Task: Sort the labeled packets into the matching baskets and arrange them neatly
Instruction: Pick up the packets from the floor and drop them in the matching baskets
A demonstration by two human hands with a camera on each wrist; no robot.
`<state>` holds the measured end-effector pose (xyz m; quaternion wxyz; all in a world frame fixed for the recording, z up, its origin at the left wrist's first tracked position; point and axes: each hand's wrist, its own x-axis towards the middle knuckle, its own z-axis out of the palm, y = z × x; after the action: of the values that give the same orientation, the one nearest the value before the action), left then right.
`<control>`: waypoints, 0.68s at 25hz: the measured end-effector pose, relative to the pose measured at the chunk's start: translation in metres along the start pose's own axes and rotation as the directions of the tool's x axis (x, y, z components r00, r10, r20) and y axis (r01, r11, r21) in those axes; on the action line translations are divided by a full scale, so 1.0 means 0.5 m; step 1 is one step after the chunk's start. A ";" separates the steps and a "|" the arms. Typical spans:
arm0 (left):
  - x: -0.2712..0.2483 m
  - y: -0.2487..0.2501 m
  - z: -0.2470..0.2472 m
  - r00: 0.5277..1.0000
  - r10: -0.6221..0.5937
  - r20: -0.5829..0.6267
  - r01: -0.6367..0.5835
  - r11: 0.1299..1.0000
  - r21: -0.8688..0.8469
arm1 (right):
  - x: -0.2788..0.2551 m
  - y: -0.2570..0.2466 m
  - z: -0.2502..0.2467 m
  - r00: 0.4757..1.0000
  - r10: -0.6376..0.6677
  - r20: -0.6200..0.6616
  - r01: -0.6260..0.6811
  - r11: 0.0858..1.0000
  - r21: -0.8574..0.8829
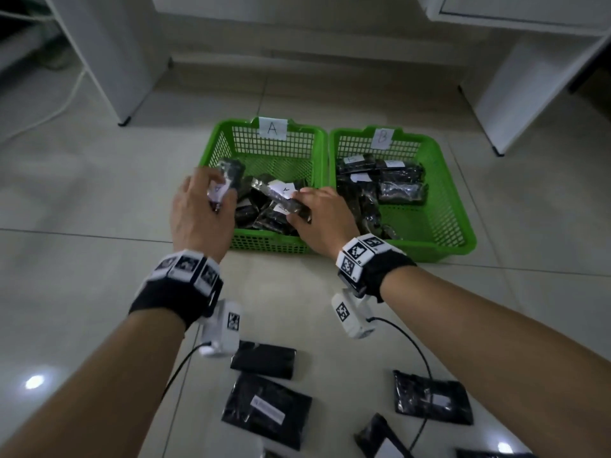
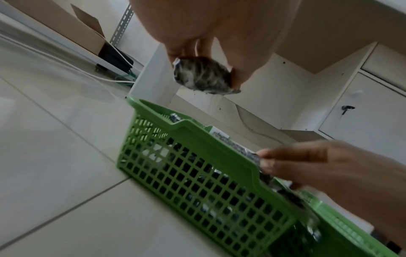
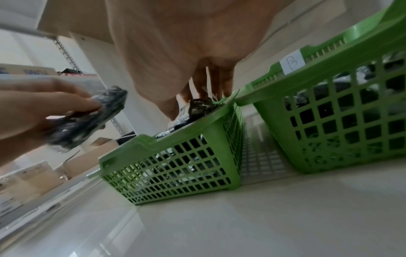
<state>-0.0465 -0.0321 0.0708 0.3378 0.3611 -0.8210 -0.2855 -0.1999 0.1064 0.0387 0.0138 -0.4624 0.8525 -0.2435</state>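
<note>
Two green baskets stand side by side on the tiled floor: basket A (image 1: 218,140) on the left and basket B (image 1: 439,160) on the right, each tagged with a white letter card. Both hold black packets with white labels. My left hand (image 1: 201,206) grips a black packet (image 1: 228,180) over the left edge of basket A; the same packet (image 2: 202,76) shows in the left wrist view. My right hand (image 1: 317,216) pinches a packet labeled A (image 1: 281,196) above the heap in basket A, seen also in the right wrist view as a dark packet (image 3: 197,107).
Several loose black packets lie on the floor near me, such as one (image 1: 264,358) in the middle and one (image 1: 433,396) at the right. White cabinet legs (image 1: 109,61) stand behind the baskets. A white cable (image 1: 66,100) runs along the floor at the far left.
</note>
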 end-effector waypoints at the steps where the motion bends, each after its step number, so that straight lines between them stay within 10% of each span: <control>1: 0.025 -0.005 0.019 1.000 -0.005 0.011 0.004 0.998 0.058 | -0.008 0.004 0.000 0.999 -0.001 0.038 0.003 0.998 -0.065; 7: 0.091 -0.012 0.116 1.000 0.020 0.009 -0.021 0.986 0.165 | -0.120 0.031 -0.024 0.993 -0.069 -0.094 0.066 0.997 -0.032; 10: 0.094 -0.040 0.139 0.966 0.023 0.258 -0.106 0.944 0.313 | -0.194 0.045 -0.023 0.986 -0.133 -0.098 0.132 0.991 -0.012; 13: 0.065 -0.037 0.130 0.945 0.034 0.324 -0.176 0.891 0.418 | -0.253 0.040 -0.004 0.983 -0.181 0.011 0.182 0.983 -0.009; 17: -0.078 -0.023 0.038 0.967 0.219 0.129 -0.241 0.950 0.197 | -0.301 -0.017 0.025 0.908 -0.232 0.349 0.181 0.968 0.172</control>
<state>-0.0365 -0.0041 0.0374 0.2846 0.2810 -0.8999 -0.1741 -0.1039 0.2173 0.0011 0.1781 -0.5855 0.7623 -0.2106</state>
